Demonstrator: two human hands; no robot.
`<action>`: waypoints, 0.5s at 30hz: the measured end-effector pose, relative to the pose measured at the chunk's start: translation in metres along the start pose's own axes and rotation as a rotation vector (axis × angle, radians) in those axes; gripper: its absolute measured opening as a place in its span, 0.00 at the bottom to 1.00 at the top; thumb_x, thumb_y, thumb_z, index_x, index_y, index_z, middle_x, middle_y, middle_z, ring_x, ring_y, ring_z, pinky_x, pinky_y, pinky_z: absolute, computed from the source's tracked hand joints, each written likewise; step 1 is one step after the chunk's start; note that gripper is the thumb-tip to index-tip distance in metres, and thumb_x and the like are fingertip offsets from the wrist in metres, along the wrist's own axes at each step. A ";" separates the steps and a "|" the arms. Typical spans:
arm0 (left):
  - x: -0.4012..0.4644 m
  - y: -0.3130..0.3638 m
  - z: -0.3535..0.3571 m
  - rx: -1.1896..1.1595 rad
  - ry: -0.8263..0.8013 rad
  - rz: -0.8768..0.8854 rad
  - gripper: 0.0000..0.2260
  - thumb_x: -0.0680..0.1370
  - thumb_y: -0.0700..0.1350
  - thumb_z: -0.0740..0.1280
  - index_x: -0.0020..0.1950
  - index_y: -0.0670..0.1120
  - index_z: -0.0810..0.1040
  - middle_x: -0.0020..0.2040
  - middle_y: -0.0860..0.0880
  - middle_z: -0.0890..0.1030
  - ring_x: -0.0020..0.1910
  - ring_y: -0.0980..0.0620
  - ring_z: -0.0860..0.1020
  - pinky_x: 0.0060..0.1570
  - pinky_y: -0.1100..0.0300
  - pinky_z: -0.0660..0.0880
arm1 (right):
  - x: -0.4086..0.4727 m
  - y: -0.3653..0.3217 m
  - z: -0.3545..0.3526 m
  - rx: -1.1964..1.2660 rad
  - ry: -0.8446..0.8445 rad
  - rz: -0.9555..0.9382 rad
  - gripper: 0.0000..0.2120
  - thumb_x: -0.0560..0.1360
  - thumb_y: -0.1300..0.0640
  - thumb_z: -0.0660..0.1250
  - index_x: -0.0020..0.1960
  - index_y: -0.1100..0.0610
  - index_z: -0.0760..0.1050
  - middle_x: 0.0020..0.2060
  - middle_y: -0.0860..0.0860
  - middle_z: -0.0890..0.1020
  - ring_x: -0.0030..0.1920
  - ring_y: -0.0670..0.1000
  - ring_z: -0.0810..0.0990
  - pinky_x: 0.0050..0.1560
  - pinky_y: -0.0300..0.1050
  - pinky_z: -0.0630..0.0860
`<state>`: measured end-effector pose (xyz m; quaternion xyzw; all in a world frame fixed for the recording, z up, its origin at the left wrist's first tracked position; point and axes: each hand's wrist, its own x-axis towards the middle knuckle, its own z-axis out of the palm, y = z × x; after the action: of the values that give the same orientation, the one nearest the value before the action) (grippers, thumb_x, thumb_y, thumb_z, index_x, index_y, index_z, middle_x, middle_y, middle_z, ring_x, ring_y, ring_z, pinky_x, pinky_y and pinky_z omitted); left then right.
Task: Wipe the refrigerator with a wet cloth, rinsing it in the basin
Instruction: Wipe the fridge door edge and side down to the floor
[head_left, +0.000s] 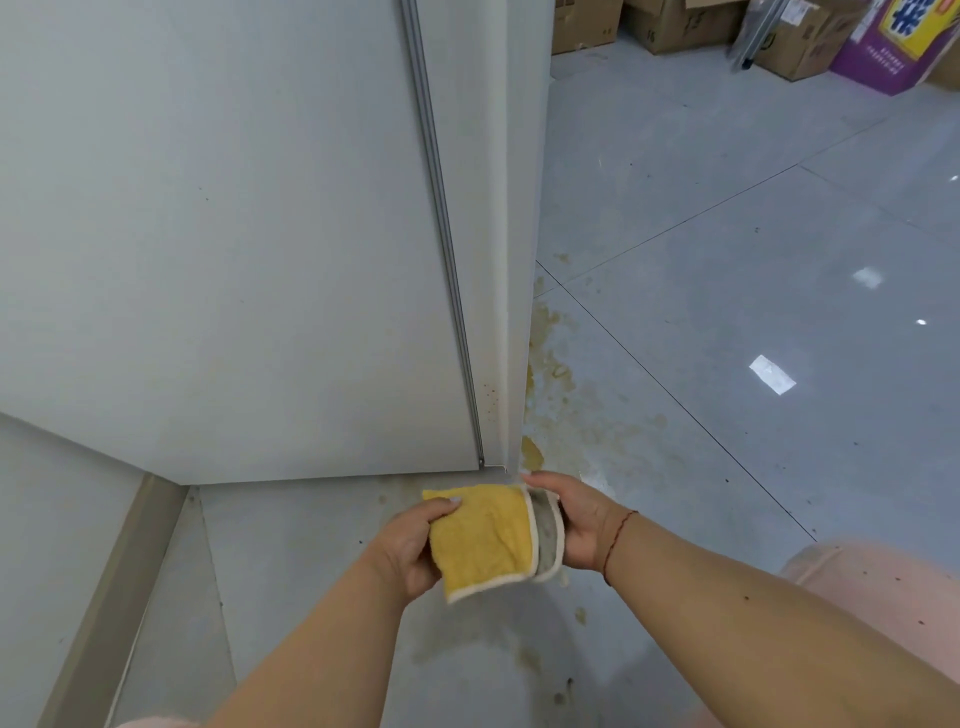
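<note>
— Which step is she on?

— Between strokes, I'd say. The yellow cloth (480, 540) is held low, just off the bottom corner of the refrigerator door (234, 234). The left hand (410, 551) grips its left edge, thumb on top; the right hand (571, 525) has its fingers curled round the folded grey side. It looks like she is refolding it to a fresh face.

— And next?

— Probably the lower right edge of the door, where small brown specks (489, 397) sit beside the metal strip (441, 208). That calls for a firm flat press with one hand. Or a rinse, but no basin is in view, so I can't say where that is.

— The surface?

— Pale, smooth panel, mostly clean higher up. The refrigerator stands straight on the floor.

— The room?

— Glossy grey floor tiles (727, 234) with yellowish stains (553, 364) along the refrigerator's foot. Cardboard boxes (670, 23) and a purple carton (883, 47) stand well away at the far side.
</note>
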<state>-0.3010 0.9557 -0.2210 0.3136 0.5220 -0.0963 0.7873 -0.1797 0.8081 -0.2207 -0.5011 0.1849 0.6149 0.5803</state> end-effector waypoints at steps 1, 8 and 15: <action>0.003 -0.001 0.000 -0.030 0.004 -0.012 0.10 0.77 0.40 0.67 0.57 0.36 0.77 0.51 0.37 0.82 0.49 0.39 0.81 0.44 0.46 0.76 | 0.003 0.003 0.000 -0.021 0.017 0.022 0.13 0.76 0.56 0.65 0.52 0.67 0.79 0.47 0.64 0.83 0.46 0.61 0.82 0.52 0.55 0.77; 0.032 -0.007 0.004 -0.038 0.055 -0.023 0.14 0.78 0.35 0.64 0.62 0.33 0.73 0.55 0.35 0.81 0.49 0.39 0.80 0.43 0.47 0.78 | 0.034 0.013 -0.002 0.114 0.167 0.043 0.10 0.79 0.59 0.61 0.54 0.64 0.76 0.52 0.63 0.80 0.54 0.65 0.78 0.56 0.65 0.72; 0.066 -0.001 0.011 0.014 0.178 -0.006 0.07 0.81 0.36 0.59 0.46 0.39 0.75 0.38 0.40 0.77 0.33 0.45 0.74 0.22 0.62 0.69 | 0.058 0.005 0.009 0.399 0.256 0.031 0.26 0.80 0.47 0.52 0.71 0.62 0.66 0.69 0.64 0.68 0.67 0.65 0.68 0.62 0.59 0.66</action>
<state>-0.2639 0.9603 -0.2767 0.3251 0.5903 -0.0740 0.7351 -0.1777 0.8453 -0.2667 -0.4475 0.3824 0.5064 0.6301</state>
